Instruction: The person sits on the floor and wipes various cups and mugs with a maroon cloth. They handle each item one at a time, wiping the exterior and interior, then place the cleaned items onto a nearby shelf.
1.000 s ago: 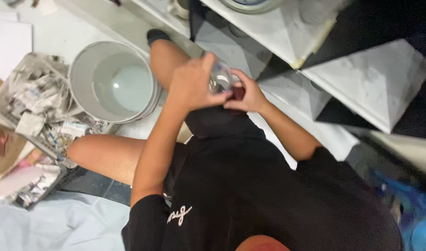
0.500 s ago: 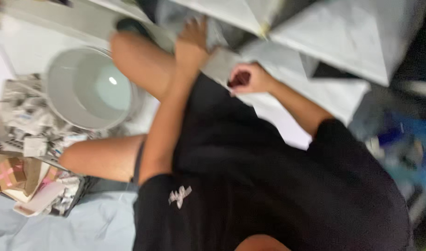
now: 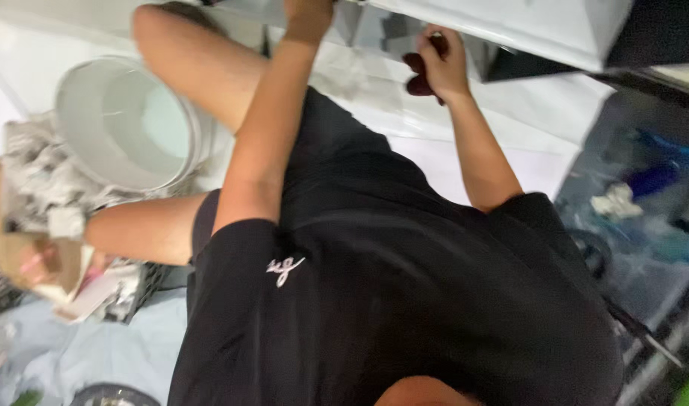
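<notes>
Bucket [image 3: 126,124] stands left of the knee [image 3: 164,37], beside crumpled papers [image 3: 40,177].

Your left hand [image 3: 308,16] reaches up to the white shelf [image 3: 525,30] at the top edge, partly cut off by the frame. Your right hand [image 3: 438,64] is closed around a small dark red object [image 3: 418,75] just beneath that shelf. A white bucket [image 3: 122,124] stands beside your bare knee, crumpled newspaper [image 3: 40,180] next to it.
</notes>
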